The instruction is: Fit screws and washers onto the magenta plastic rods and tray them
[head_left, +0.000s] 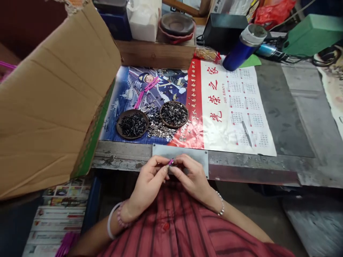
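My left hand (152,176) and my right hand (191,176) meet at the table's front edge, fingertips pinched together. Between them is a small purple piece (170,162), mostly hidden by the fingers, with a tiny light spot beside it. Beyond the hands, a shallow round dish (118,125) holds many small black pin-like parts (133,124). A second dish (174,126) to its right contains mixed dark and shiny small parts (173,113). Loose small metal rings (162,132) lie scattered between and around the dishes. Farther back are several thin purple strips (147,89).
A large cardboard box (53,96) leans in from the left. Under the dishes lies a printed calendar sheet (214,132), with a pen-like grey tool (247,134) on it. A blue flask (238,53) and a wooden block (158,55) stand behind. Purple pieces (66,242) are low left.
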`<action>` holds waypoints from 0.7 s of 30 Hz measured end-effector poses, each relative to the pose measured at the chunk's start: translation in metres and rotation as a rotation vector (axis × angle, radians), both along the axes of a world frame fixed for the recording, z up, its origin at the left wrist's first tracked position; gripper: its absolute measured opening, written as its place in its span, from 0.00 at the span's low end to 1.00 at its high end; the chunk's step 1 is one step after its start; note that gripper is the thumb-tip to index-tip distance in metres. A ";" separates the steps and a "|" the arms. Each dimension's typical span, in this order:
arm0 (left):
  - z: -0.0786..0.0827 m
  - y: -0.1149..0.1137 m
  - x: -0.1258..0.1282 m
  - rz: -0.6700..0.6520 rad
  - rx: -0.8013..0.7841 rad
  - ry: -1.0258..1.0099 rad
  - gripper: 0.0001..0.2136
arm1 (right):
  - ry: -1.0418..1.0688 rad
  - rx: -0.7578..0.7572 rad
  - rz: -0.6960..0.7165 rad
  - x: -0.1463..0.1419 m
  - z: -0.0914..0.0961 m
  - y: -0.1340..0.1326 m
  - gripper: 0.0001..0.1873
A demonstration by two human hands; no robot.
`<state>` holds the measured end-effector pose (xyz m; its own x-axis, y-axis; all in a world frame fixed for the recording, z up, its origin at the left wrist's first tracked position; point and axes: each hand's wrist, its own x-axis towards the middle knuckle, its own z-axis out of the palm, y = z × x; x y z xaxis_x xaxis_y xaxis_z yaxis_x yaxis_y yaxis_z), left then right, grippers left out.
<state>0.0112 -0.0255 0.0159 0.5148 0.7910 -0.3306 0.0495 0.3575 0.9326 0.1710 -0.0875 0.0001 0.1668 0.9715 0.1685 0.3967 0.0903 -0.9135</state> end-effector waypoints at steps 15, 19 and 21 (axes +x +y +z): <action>-0.017 -0.033 0.005 0.258 0.267 -0.119 0.08 | -0.371 0.347 -0.106 -0.027 -0.004 0.031 0.22; -0.021 -0.036 0.006 0.315 0.381 -0.073 0.07 | -0.192 0.203 -0.057 -0.028 0.005 0.035 0.24; -0.021 -0.036 0.006 0.335 0.373 -0.069 0.08 | -0.127 0.265 -0.059 -0.028 0.005 0.036 0.21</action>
<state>0.0172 -0.0612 -0.0048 0.2232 0.9743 0.0320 -0.0770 -0.0151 0.9969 0.1434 -0.0513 0.0053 0.1829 0.8801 0.4381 0.5182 0.2924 -0.8037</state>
